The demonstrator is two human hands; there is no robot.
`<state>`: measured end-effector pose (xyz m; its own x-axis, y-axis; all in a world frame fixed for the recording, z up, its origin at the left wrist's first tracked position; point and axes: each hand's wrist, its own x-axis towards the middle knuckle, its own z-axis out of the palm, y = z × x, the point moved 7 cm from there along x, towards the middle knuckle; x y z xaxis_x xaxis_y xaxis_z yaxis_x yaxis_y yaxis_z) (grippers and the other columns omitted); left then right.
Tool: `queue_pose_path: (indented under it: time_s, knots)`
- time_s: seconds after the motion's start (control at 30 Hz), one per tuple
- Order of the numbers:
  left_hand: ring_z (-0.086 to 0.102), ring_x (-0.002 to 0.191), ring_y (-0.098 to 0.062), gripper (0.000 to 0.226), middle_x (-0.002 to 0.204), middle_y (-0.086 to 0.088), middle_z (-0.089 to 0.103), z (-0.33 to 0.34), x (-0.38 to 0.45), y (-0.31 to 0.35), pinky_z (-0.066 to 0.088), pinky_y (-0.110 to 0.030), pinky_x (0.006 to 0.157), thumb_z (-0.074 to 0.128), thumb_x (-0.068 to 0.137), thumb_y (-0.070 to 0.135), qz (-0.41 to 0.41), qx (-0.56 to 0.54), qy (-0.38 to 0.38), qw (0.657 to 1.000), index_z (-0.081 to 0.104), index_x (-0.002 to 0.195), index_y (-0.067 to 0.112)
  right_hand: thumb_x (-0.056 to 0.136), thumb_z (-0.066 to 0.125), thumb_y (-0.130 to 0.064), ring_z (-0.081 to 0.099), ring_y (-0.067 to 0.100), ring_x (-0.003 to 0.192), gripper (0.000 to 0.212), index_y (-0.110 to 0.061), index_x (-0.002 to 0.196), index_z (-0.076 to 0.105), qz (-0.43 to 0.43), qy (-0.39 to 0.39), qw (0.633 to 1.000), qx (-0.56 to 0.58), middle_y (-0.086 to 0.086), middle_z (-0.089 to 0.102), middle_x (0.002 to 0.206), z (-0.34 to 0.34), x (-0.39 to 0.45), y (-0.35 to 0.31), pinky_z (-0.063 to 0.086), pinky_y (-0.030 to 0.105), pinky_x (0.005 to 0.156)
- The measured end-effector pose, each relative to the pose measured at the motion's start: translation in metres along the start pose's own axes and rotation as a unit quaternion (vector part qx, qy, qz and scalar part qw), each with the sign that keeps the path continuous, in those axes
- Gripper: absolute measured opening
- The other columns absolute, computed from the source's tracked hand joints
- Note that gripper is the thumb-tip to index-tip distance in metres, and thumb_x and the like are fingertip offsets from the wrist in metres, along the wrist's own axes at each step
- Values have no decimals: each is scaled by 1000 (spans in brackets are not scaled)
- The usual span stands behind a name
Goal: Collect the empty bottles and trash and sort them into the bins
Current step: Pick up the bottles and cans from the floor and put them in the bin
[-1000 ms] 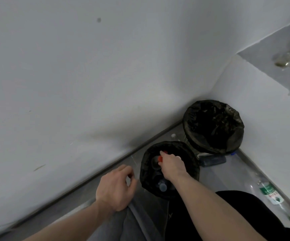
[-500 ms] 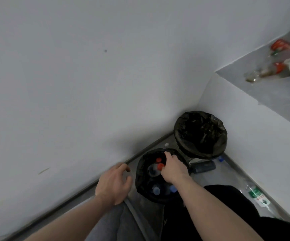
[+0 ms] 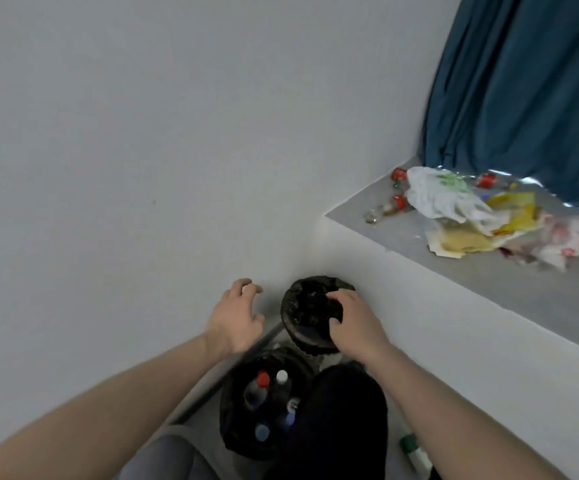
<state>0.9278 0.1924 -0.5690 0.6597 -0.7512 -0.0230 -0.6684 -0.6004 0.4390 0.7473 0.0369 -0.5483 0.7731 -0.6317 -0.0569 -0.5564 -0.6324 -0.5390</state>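
Left grip [image 3: 236,317] hangs empty, fingers spread, by the wall. Near bin [image 3: 243,431] holds capped bottles [image 3: 257,389]. Right grip [image 3: 354,323], curled and seemingly empty, overlaps the far bin [image 3: 302,306]. Trash [image 3: 461,216] and bottles lie on the ledge [image 3: 489,278].

Your right hand [image 3: 355,323] hangs over the far bin [image 3: 302,336], with your left hand [image 3: 236,320] just left of it, beside the wall. Below both hands, the near bin [image 3: 236,431] holds bottles [image 3: 257,389]. Up to the right, on the ledge [image 3: 489,278] (well apart), lies a trash pile [image 3: 461,209] with more bottles [image 3: 385,207] at its left edge.
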Motion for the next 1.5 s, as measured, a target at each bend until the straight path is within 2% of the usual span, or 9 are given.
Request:
queue_pose_path:
  time_s: [0.47,0.83,1.03,1.13,1.2,1.27,1.37,1.43,1.5]
  knots:
    - [42,132,-28,53,149,1,34,67,-20,222,38,-41,111,61,83,24,211,11,-97,973,50,135,23,93,52,-13,28,25,149,67,-27,155,31,214,64,974,-36,2,19,165,-114,-152,174,23,31,121]
    - [48,127,-25,45,141,3,41,187,-33,298,40,-37,108,59,82,24,215,36,-227,949,55,127,26,87,55,-11,39,27,142,68,-23,151,38,374,60,925,29,7,32,158,-112,-274,320,30,31,117]
    - [53,125,-25,39,139,-7,51,275,-14,319,41,-30,106,60,88,24,145,17,-299,943,61,127,19,86,65,-15,61,27,109,56,-21,140,53,456,104,870,155,13,58,133,-111,-282,395,44,28,90]
    - [46,133,-28,45,146,-8,51,325,-3,312,34,-32,112,44,94,30,119,35,-334,934,63,131,15,85,67,-17,67,23,80,50,-21,134,57,460,105,864,176,8,68,101,-101,-268,426,48,27,74]
    - [44,134,-27,44,146,-6,49,353,0,308,33,-32,111,43,94,29,132,97,-344,925,63,130,17,86,66,-21,67,22,75,47,-21,133,59,463,92,863,177,6,69,102,-84,-257,450,52,29,67]
    - [46,133,-27,39,148,-6,43,381,-4,306,39,-32,107,53,94,25,181,165,-360,900,60,132,20,88,64,-20,61,15,78,47,-19,135,58,461,51,870,166,6,65,118,-54,-245,476,48,25,73]
    - [39,141,-26,45,158,-2,31,436,-14,286,35,-38,116,49,96,23,189,202,-412,868,51,141,23,89,63,-27,62,16,95,53,-24,140,51,453,-32,878,150,5,60,132,-4,-219,508,52,28,83]
    - [41,139,-26,49,161,2,24,472,-22,273,38,-40,114,53,92,20,203,214,-447,844,49,140,26,92,62,-27,65,13,85,55,-27,145,45,452,-79,874,159,2,62,127,35,-198,530,52,20,67]
    - [46,135,-26,49,161,5,23,511,-31,264,43,-39,108,57,89,18,242,231,-482,810,50,137,29,93,60,-27,65,14,89,59,-26,149,40,444,-117,873,165,4,55,139,76,-173,555,53,22,74]
